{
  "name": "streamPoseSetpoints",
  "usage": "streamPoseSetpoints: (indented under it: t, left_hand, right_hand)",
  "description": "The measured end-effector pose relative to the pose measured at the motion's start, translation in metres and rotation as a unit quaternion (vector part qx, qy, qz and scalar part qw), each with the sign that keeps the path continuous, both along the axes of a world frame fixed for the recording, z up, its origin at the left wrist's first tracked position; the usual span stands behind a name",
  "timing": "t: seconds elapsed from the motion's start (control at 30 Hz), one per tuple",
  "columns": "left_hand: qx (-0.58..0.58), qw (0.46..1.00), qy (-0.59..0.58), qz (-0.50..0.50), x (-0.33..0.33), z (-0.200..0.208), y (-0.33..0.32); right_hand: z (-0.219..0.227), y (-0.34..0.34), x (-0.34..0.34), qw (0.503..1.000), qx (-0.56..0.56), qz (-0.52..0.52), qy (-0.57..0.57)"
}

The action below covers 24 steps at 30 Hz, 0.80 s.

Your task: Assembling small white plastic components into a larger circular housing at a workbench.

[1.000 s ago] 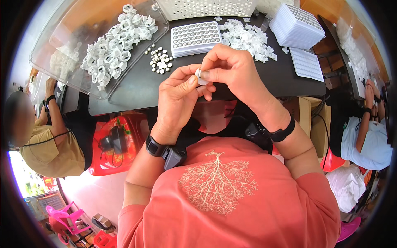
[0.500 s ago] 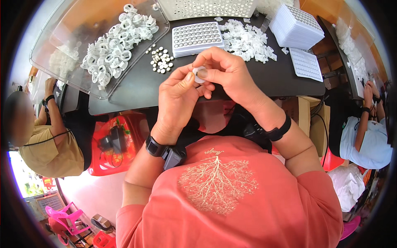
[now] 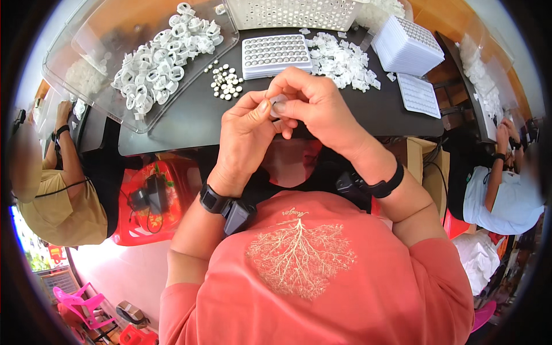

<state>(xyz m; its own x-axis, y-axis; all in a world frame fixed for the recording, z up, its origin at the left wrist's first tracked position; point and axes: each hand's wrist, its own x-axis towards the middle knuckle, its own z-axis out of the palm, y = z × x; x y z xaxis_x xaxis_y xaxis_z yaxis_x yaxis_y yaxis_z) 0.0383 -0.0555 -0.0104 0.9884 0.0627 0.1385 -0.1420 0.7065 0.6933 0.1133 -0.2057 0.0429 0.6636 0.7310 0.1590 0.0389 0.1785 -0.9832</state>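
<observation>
Both my hands meet above the near edge of the dark table. My left hand [image 3: 248,126] pinches a small white round plastic part [image 3: 278,102] between thumb and fingers. Pressed against the same part are the thumb and fingers of my right hand [image 3: 313,103]. The fingers cover much of it, so its exact shape is hidden. Just beyond my hands lie several small silver button cells [image 3: 225,81]. Behind them sits a stack of white trays [image 3: 276,56] filled with round silver cells. Small translucent plastic pieces [image 3: 344,62] are heaped to its right.
A clear plastic bin [image 3: 138,127] with many white ring-shaped parts [image 3: 164,60] stands at the left. At the back is a white perforated basket [image 3: 293,16]. Stacked trays [image 3: 405,46] and a single tray [image 3: 418,95] occupy the right. People sit at both sides; a red stool [image 3: 138,221] is at lower left.
My hands stay together on the white part, with only slight finger movement. The whole view has shifted a little.
</observation>
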Motion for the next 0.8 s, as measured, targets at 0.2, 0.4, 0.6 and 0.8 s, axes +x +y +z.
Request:
streamPoseSetpoints:
  t: [0.2, 0.4, 0.6, 0.8]
  left_hand:
    - [-0.043, 0.998, 0.016, -0.052, 0.003, 0.001, 0.005]
    - [-0.05, 0.997, 0.013, -0.055, 0.001, 0.004, 0.003]
    - [-0.04, 0.998, 0.013, -0.041, 0.002, 0.0, 0.004]
    - [-0.032, 0.999, 0.003, -0.032, 0.002, -0.003, 0.002]
  right_hand:
    - [0.002, -0.012, 0.015, 0.996, 0.008, 0.07, 0.052]
    - [0.002, -0.007, 0.005, 0.999, 0.022, 0.026, 0.023]
    - [0.006, 0.0, 0.0, 1.0, -0.003, -0.024, 0.018]
    - [0.004, -0.001, 0.002, 0.999, -0.028, -0.016, -0.01]
